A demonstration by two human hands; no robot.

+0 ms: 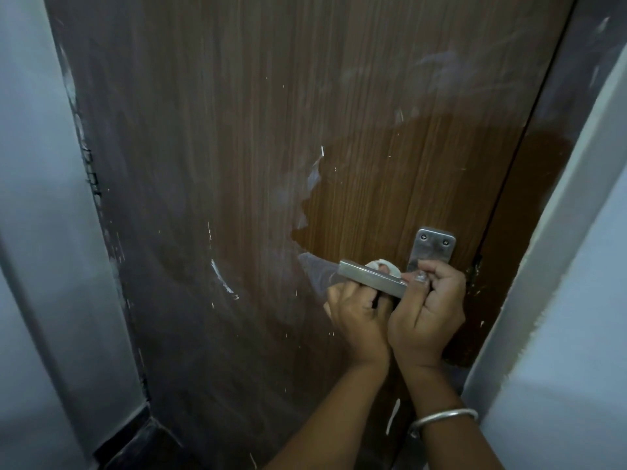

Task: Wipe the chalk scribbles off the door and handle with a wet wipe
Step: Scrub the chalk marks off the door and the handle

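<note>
Low and right of centre, the left hand [356, 317] curls under the handle [373, 281], pressing a wet wipe [483, 266] behind it; the right hand [429, 310] grips its inner end. Around it the door [237, 130] shows a dark, cleaned patch; chalk haze remains elsewhere. Its lever runs left-right, free end pointing left.

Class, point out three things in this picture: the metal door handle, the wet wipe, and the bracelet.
door handle [364, 277], head view, top face of the lever.
wet wipe [481, 265], head view, white fold behind the lever.
bracelet [441, 417], head view, band on the right wrist.
</note>
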